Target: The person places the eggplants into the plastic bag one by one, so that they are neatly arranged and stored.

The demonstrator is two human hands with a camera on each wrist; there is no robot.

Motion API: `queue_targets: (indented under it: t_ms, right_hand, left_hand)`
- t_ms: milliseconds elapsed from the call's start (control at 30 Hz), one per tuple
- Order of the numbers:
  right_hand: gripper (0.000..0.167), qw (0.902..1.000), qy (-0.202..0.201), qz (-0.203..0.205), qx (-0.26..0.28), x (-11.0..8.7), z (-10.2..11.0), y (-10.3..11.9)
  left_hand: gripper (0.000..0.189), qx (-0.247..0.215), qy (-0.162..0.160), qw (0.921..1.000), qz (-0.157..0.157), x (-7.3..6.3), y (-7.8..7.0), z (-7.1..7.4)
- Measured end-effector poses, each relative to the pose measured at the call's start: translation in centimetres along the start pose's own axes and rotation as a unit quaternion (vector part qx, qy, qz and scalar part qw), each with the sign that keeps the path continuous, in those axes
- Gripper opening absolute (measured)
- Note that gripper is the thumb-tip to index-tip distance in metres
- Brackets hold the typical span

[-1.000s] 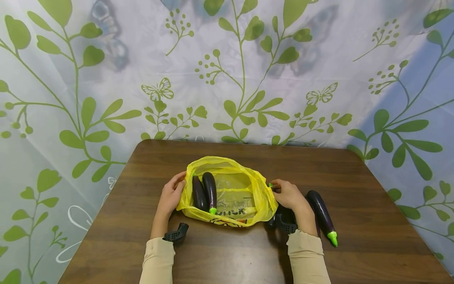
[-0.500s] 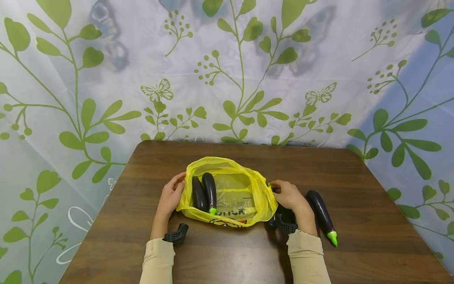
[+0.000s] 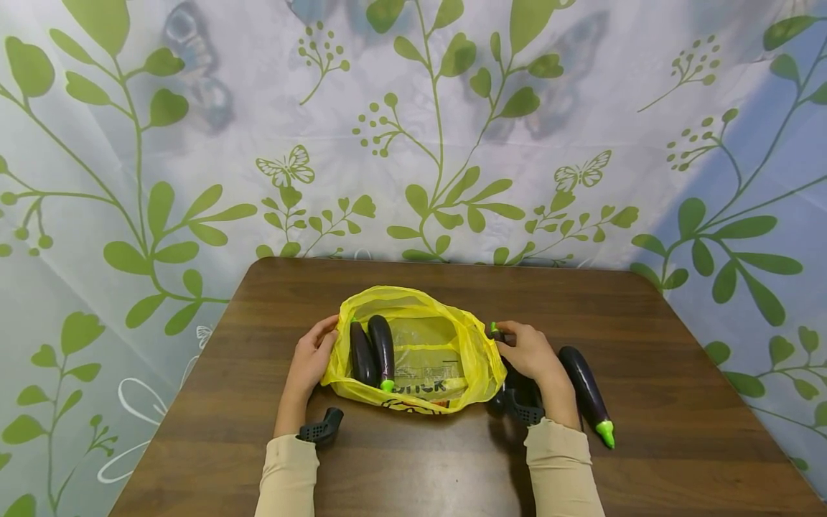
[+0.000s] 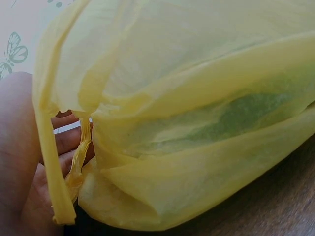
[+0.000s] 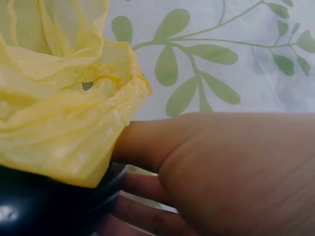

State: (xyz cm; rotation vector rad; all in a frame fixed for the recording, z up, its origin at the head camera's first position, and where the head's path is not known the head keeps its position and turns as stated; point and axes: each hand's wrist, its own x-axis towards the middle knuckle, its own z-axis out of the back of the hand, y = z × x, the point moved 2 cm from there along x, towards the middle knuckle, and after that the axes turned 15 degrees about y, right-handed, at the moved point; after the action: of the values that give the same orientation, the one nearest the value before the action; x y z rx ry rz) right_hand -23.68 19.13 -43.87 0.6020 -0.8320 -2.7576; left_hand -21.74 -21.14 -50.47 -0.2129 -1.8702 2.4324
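My left hand touches the left side of the gaping yellow bag, my right hand its right rim beside a partly hidden eggplant; whether either pinches, I cannot tell. Inside, nearer my left, two glossy dark eggplants stretch near to far.

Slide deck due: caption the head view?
Left hand and right hand flank an open yellow bag holding two eggplants, with more eggplants on the brown table.

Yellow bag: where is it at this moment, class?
In the head view, the yellow bag sits open on the brown table, between the left hand and right hand, with two eggplants inside its left part.
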Motion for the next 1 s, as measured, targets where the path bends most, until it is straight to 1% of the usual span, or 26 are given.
queue_targets:
  t_ms: [233,333,533,833,1000]
  right_hand:
    - [0.055,0.9991,-0.034,-0.013,0.022,-0.3,0.6,0.1]
    - [0.056,0.9984,-0.048,-0.013,0.026,-0.5,0.9,0.3]
    - [0.055,0.9967,-0.077,0.001,0.027,-1.2,1.5,0.6]
    - [0.054,0.9925,-0.119,0.014,0.022,-2.2,2.5,1.6]
    - [0.055,0.9909,-0.130,0.022,0.030,-2.6,2.8,2.0]
  left_hand:
    - [0.042,0.003,0.000,1.0000,0.001,0.0,0.0,0.0]
    - [0.042,0.001,-0.001,1.0000,0.001,0.0,0.1,0.1]
    - [0.041,0.002,-0.002,1.0000,-0.005,0.3,0.3,0.1]
    - [0.041,0.000,-0.003,1.0000,-0.004,0.2,0.3,0.0]
    - [0.041,0.001,-0.005,1.0000,-0.006,0.3,0.3,0.0]
